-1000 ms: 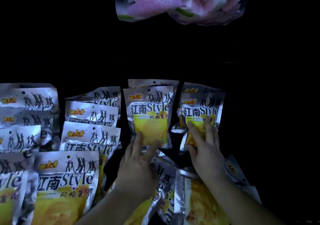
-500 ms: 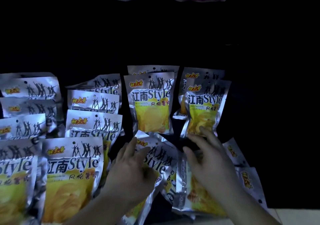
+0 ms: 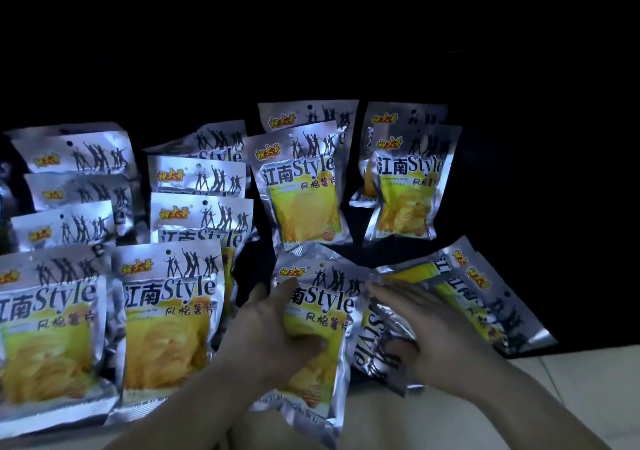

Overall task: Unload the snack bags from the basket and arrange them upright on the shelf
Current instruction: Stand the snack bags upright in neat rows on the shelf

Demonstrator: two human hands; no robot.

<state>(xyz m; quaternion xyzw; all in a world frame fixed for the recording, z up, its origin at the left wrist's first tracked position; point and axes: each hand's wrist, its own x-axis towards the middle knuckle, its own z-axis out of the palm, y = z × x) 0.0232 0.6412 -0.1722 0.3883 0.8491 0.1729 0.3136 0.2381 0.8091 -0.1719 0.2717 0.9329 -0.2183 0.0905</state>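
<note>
Lower centre, our left hand [image 3: 273, 328] clasps a bag [image 3: 322, 314] by its edge, likely to stand it upright. Our right hand [image 3: 436, 338] pinches a sideways bag [image 3: 375, 332] between its fingers just beside, probably to turn it.

At the bottom right you see a pale beige surface [image 3: 588, 397], smooth and dimly lit, running off the lower and right edges. It shows again as a strip along the bottom left. Behind and above, your view is black shadow; nothing there can be made out.
</note>
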